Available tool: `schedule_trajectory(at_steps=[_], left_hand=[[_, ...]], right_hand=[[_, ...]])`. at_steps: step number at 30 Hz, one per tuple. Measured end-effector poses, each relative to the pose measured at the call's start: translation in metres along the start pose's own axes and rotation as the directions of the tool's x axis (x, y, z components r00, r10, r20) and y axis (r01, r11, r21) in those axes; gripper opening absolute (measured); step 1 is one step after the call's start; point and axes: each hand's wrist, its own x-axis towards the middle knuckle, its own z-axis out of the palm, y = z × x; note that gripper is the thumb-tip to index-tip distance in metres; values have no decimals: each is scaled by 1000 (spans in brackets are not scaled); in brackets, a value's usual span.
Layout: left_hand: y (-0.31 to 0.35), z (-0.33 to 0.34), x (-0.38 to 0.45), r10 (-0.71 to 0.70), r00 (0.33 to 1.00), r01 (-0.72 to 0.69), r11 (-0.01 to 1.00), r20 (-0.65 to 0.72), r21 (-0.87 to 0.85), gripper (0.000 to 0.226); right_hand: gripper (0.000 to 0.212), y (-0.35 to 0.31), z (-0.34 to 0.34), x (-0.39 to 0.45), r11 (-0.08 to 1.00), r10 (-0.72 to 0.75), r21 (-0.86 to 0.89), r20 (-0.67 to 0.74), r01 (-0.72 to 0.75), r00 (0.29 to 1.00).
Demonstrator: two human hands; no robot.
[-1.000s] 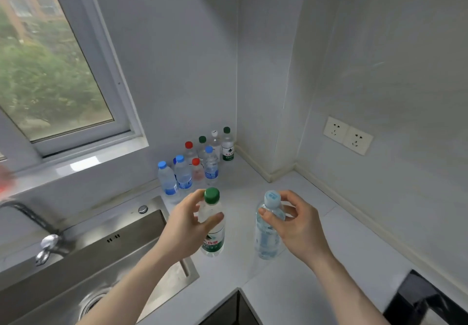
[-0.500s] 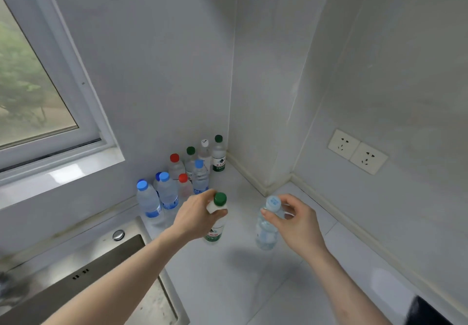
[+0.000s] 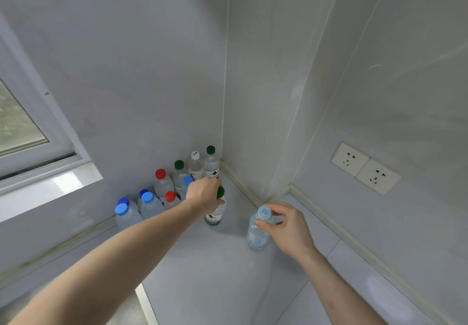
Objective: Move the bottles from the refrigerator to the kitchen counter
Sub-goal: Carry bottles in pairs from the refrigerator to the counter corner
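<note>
My left hand (image 3: 203, 194) grips the neck of a green-capped bottle (image 3: 214, 214) that stands upright on the white counter (image 3: 217, 274), just in front of the bottle group. My right hand (image 3: 286, 225) pinches the top of a pale-blue-capped clear bottle (image 3: 257, 236), upright on the counter near the wall corner. Behind them, several bottles (image 3: 162, 185) with blue, red, green and white caps stand along the back wall into the corner.
A window sill (image 3: 48, 187) runs at the left. Two wall sockets (image 3: 364, 168) sit on the right wall. The sink's edge (image 3: 144, 302) shows at the bottom left. A raised seam (image 3: 253, 195) lines the base of the walls.
Both hands have carried their bottles farther toward the corner and lower onto the counter. The view has swung right and up, so the sink and window have mostly left the frame.
</note>
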Motion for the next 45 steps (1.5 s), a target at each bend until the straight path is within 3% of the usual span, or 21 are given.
schedule_trajectory(at_steps=[14, 24, 31, 37, 45], left_hand=[[-45, 2, 88, -97, 995, 100, 970, -22, 222, 10], [-64, 2, 100, -101, 994, 105, 951, -31, 292, 15], [-70, -7, 101, -68, 996, 79, 973, -56, 219, 22], [-77, -13, 91, -56, 997, 67, 977, -60, 200, 14], [-82, -11, 78, -63, 997, 67, 992, -44, 104, 16]], right_hand=[[27, 10, 26, 87, 996, 17, -88, 56, -12, 998], [30, -14, 74, 156, 993, 41, -110, 75, -32, 996], [27, -27, 113, 189, 993, 81, -90, 86, -73, 993], [21, -36, 133, 202, 990, 93, -119, 122, -78, 988], [31, -43, 143, 201, 992, 74, -112, 143, -58, 987]])
